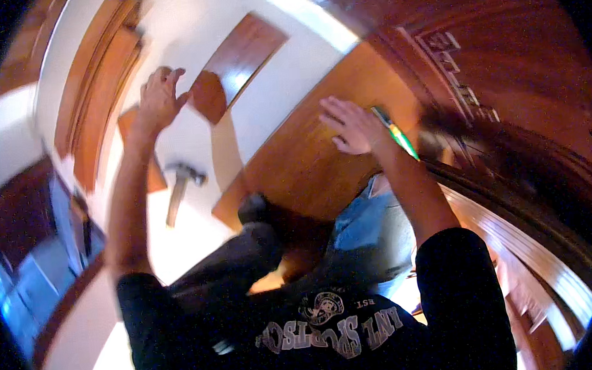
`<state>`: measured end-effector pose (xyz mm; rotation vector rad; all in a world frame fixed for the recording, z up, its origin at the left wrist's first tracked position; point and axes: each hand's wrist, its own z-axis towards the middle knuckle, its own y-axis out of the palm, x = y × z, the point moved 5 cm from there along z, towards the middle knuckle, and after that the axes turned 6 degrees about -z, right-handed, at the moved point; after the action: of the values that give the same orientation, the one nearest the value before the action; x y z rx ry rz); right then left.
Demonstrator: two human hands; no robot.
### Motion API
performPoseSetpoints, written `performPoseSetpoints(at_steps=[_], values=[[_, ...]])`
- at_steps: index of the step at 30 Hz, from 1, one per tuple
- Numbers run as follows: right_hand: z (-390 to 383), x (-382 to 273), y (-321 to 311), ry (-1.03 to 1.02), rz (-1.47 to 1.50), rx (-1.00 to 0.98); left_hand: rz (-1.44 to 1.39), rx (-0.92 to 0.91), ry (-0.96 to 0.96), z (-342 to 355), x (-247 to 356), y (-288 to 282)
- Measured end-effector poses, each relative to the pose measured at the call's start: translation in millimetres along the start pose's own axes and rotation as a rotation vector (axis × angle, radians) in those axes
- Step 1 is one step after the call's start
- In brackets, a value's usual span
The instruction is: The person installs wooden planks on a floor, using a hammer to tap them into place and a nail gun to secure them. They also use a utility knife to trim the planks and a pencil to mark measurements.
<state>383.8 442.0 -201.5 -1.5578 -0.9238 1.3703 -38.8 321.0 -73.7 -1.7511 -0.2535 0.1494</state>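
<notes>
Large board point(294, 154) lies on the white floor point(191, 137), slanting from a near-left corner by the person's dark foot point(253, 209) to a far edge beside the dark red-brown cabinet point(506, 70). Right hand point(352, 126) is over the board's right half, fingers spread toward its long left edge; grip loose, nothing grasped. Contact with the board: cannot tell.

Small panel point(254, 48), brown and glossy, lies on the floor off the board's long left edge, a gap of floor between. Rounded brown piece point(209, 99) at the panel's near end; whether joined, cannot tell. Left hand point(160, 100) is raised just left of this piece, fingers part-curled, thumb apart; no object seen in it. Touch: cannot tell.

Green-and-yellow tool point(396, 135): at the board's right edge, just beside the right hand; blurred, kind unclear.

Hammer point(182, 185): on the floor left of the board's near-left corner, head away from the person, handle toward. Brown slat point(151, 170) just left of it, partly behind the left forearm.

Wood stack point(94, 95): along the floor's left edge.
</notes>
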Motion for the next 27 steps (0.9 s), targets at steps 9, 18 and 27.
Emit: performPoseSetpoints(at_steps=[9, 18, 27], values=[[-6.8, -5.6, -2.4, -0.018, -0.231, 0.112, -0.328, -0.467, -0.236, -280.8, -28.6, -46.3], [74.2, -47.0, -18.5, 0.000, -0.303, -0.096, -0.579, 0.040, -0.317, -322.7, 70.2, 181.3], [130.1, -42.5, -14.0, 0.009, -0.229, -0.400, -0.749, -0.149, -0.316, -247.8, 76.7, 216.4]])
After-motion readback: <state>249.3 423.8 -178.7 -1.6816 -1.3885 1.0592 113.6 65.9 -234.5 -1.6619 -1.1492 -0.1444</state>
